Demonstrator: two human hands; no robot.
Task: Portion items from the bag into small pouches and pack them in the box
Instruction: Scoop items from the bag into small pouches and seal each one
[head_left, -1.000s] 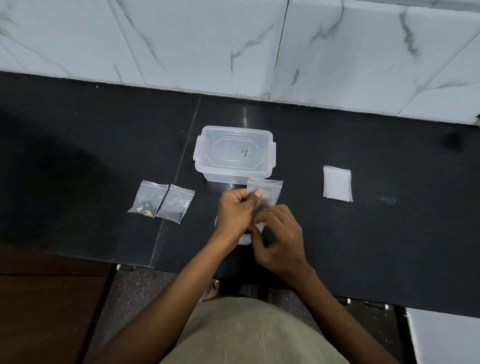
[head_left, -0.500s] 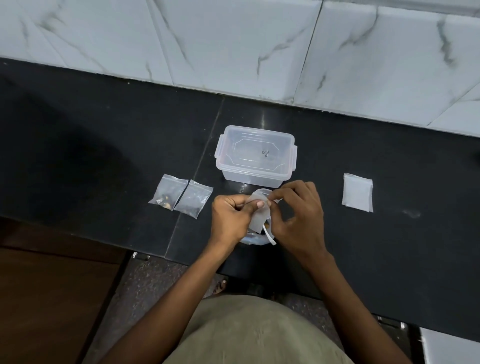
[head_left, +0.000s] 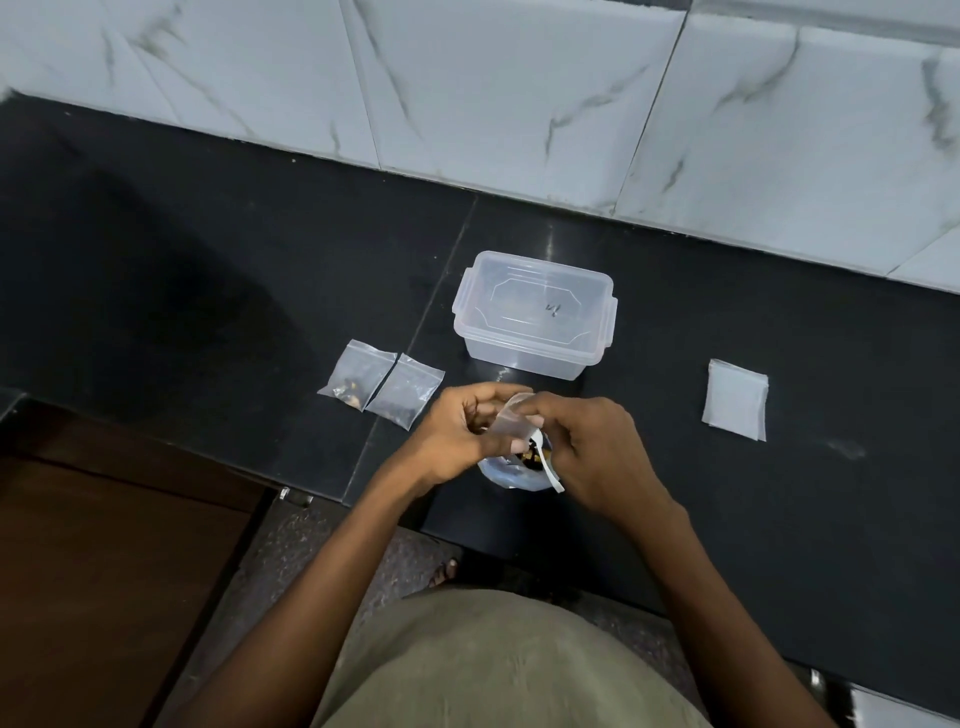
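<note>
My left hand (head_left: 462, 436) and my right hand (head_left: 592, 447) meet over the counter's front edge, both pinching one small clear pouch (head_left: 511, 421) at its mouth. Directly under them sits the open bag (head_left: 519, 470) with dark and brown bits showing inside. A clear plastic box (head_left: 532, 314) with its lid on stands just beyond the hands. Two filled pouches (head_left: 382, 389) lie side by side to the left of the box. A stack of empty pouches (head_left: 735, 400) lies to the right.
The black stone counter (head_left: 208, 291) runs to a white marble-tiled wall (head_left: 519, 93) behind. A brown wooden panel (head_left: 104, 571) sits below the counter's front edge at the left. My torso in an olive shirt fills the bottom.
The pouch, held up flat a second ago, has come down over the bag. My right hand moved from below it to its right side. The view shifted left.
</note>
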